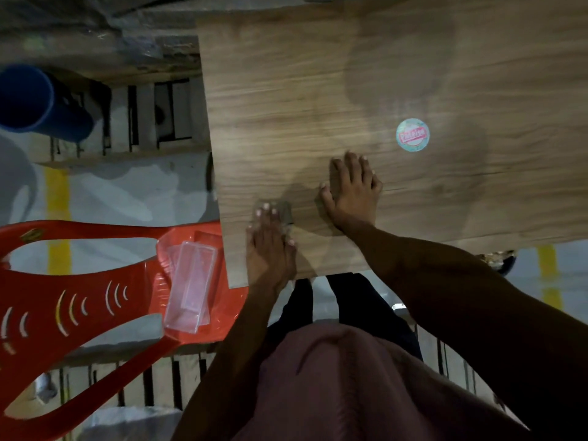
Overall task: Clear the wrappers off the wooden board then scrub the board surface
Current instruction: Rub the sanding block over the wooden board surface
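Observation:
A large wooden board point(397, 74) fills the upper right of the head view. My left hand point(270, 246) lies near the board's front left corner, fingers straight, pressing down on a small grey pad point(284, 211) that shows beyond the fingertips. My right hand point(351, 192) rests flat on the board a little to the right, fingers spread. A round teal and pink sticker point(412, 135) sits on the board beyond my right hand. Darker damp-looking patches mark the wood around the sticker.
A red plastic chair point(79, 281) stands at the left with clear plastic wrappers point(191, 288) on its seat, next to the board's edge. A blue cylinder point(35, 103) lies at the far left. A slatted pallet point(143, 116) and yellow floor lines lie below.

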A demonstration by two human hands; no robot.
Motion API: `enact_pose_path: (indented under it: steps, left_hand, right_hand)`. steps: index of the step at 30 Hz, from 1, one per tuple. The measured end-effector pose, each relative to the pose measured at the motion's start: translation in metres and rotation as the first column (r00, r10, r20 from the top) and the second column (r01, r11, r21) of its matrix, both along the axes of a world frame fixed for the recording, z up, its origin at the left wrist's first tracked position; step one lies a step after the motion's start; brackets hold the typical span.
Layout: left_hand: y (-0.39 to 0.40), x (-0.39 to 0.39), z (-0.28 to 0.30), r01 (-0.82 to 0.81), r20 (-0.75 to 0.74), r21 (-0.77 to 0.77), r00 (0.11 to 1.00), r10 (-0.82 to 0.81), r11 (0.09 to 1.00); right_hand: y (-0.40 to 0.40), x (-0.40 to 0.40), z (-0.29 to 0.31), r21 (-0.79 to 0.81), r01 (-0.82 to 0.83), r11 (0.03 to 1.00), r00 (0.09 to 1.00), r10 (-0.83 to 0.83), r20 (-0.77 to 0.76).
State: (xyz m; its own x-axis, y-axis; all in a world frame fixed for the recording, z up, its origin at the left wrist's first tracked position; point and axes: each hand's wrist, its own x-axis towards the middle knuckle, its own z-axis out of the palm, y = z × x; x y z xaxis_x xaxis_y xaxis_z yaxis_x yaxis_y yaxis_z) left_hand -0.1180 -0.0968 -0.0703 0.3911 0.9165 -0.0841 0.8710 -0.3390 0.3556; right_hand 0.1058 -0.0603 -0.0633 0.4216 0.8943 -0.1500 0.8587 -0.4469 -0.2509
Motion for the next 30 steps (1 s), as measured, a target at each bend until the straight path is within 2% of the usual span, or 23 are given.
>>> enact_pose_path:
  steps: [2, 4, 7, 11, 12, 17, 19, 21, 23, 26, 30]
  left_hand:
    - [0.007, -0.023, 0.003, -0.140, -0.004, -0.031, 0.990, 0.140, 0.990]
    - [0.015, -0.045, 0.003, -0.173, -0.035, -0.041, 0.985, 0.171, 0.984]
    - [0.012, -0.050, 0.000, -0.078, -0.076, -0.035, 0.994, 0.075, 0.996]
    - [-0.019, -0.017, 0.007, 0.168, -0.104, -0.057, 0.979, -0.173, 0.984]
    - [-0.023, -0.014, 0.008, 0.181, -0.107, -0.062, 0.977, -0.186, 0.982]
    - [-0.029, -0.044, 0.000, -0.100, -0.057, -0.046, 0.994, 0.097, 0.994]
    - [-0.033, -0.057, 0.003, -0.138, -0.114, -0.057, 0.985, 0.131, 0.989]
    - [-0.035, -0.050, 0.008, -0.181, -0.070, -0.100, 0.982, 0.175, 0.978]
    - [-0.041, -0.033, 0.012, -0.126, -0.016, -0.134, 0.992, 0.125, 0.983]
    - [-0.056, -0.021, 0.011, 0.056, -0.055, -0.060, 0.997, -0.059, 0.997]
    - [-0.053, -0.041, 0.005, -0.045, -0.056, -0.095, 0.998, 0.040, 0.995]
  right_hand:
    - [-0.001, 0.001, 0.001, -0.011, -0.010, 1.000, 1.000, 0.010, -0.014]
    - [-0.001, 0.000, 0.003, -0.018, -0.015, 1.000, 1.000, 0.014, -0.015]
    - [-0.001, -0.004, 0.007, -0.069, -0.040, 0.997, 0.999, 0.040, 0.002]
    - [0.001, -0.014, 0.014, -0.137, -0.034, 0.990, 0.999, 0.036, 0.015]
    - [-0.001, -0.016, 0.016, -0.147, -0.018, 0.989, 1.000, 0.020, 0.011]
    - [-0.054, -0.022, 0.021, -0.122, 0.125, 0.985, 0.991, -0.117, 0.066]
    - [-0.077, -0.020, 0.019, -0.106, 0.175, 0.979, 0.983, -0.169, 0.065]
    - [-0.090, -0.023, 0.017, -0.100, 0.173, 0.980, 0.983, -0.166, 0.073]
    - [-0.095, -0.030, 0.015, -0.101, 0.163, 0.981, 0.985, -0.157, 0.069]
    - [-0.090, -0.041, 0.014, -0.137, 0.194, 0.971, 0.981, -0.190, 0.037]
    - [-0.084, -0.034, 0.019, -0.155, 0.213, 0.965, 0.977, -0.214, 0.011]
